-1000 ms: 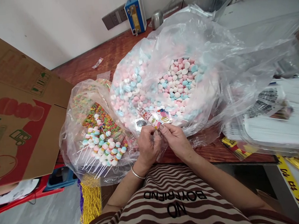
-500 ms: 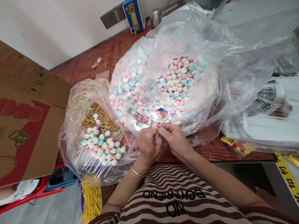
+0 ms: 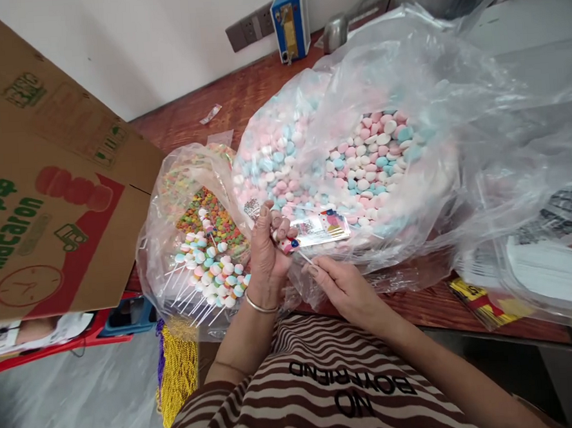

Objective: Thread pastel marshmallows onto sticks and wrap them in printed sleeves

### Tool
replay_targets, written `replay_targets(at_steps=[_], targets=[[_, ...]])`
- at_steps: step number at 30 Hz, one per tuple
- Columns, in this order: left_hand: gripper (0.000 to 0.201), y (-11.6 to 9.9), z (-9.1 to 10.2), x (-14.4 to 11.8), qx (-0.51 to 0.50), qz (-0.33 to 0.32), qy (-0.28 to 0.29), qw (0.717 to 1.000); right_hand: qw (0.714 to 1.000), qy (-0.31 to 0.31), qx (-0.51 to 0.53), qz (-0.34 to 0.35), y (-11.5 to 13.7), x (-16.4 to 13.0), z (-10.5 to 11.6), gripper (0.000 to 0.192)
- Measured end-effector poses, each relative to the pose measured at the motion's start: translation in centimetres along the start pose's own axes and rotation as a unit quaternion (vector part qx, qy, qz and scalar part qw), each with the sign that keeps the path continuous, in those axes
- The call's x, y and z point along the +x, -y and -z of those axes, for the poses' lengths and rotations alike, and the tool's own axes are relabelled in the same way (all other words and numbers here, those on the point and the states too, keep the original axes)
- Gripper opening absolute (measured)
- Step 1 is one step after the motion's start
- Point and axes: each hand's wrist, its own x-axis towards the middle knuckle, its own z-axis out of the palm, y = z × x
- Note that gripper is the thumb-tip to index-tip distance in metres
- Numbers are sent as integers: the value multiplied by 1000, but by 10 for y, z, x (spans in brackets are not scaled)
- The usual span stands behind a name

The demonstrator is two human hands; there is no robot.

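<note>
Fingers (image 3: 313, 270) over red-brown wooden table (image 3: 240, 100); white wall (image 3: 134, 42) behind.

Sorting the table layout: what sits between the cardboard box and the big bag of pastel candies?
In the head view, a smaller clear bag of colourful cereal rings and candy skewers.

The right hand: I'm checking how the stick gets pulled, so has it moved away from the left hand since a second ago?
Yes. The right hand has dropped toward the body, away from the left hand, which holds the packet against the big bag.
</note>
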Motion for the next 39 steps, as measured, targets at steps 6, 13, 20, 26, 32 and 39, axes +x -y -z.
replay_targets(at_steps=[6, 13, 20, 26, 32, 39], targets=[[39, 36, 2, -21, 92, 19, 1, 996, 991, -87, -101, 9, -11, 0, -16, 27], [35, -3, 10, 4, 52, 28, -14, 998, 989, -70, -127, 30, -11, -3, -9, 29], [12, -8, 2, 14, -44, 51, 45, 997, 993, -68, -91, 18, -5, -5, -17, 28], [30, 29, 1, -8, 29, 80, 13, 996, 993, -92, -63, -22, -5, 1, -19, 30], [36, 21, 0, -5, 30, 86, -22, 996, 987, -94, -130, -11, -4, 5, -10, 29], [36, 23, 4, -3, 37, 99, -56, 993, 969, -169, -177, 42, 0, 13, -5, 10]])
